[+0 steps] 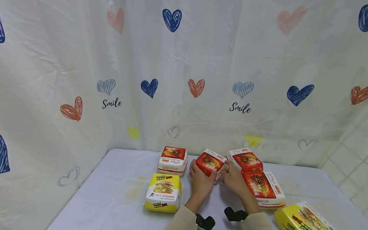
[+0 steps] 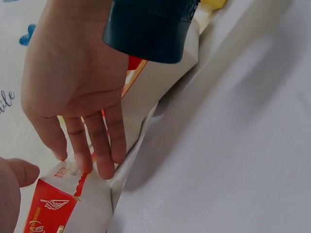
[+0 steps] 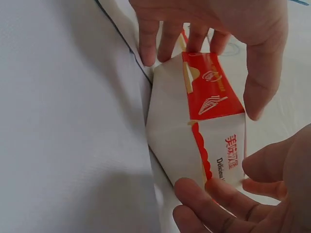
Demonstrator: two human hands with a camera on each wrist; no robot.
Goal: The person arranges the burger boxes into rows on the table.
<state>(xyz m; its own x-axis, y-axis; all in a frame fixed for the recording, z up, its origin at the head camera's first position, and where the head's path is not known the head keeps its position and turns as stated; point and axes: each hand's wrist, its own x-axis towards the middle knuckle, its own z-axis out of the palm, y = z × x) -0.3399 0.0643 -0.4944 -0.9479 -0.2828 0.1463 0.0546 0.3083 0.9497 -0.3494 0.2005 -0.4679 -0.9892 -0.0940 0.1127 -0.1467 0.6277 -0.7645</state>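
Note:
My left hand holds a red-and-white burger box near the table's back edge, fingers at its left side and thumb at the front. At the box's right side, my right hand grips it with fingers and thumb. In the right wrist view, the burger box shows a red panel and a white panel with red lettering between both hands. The left wrist view has the right hand with fingertips against the burger box, and only my left thumb shows clearly.
Two more red burger boxes touch each other on the right. Another red-and-white box sits at back left, behind a yellow box. A second yellow box lies at front right. Behind the table hangs a heart-patterned curtain.

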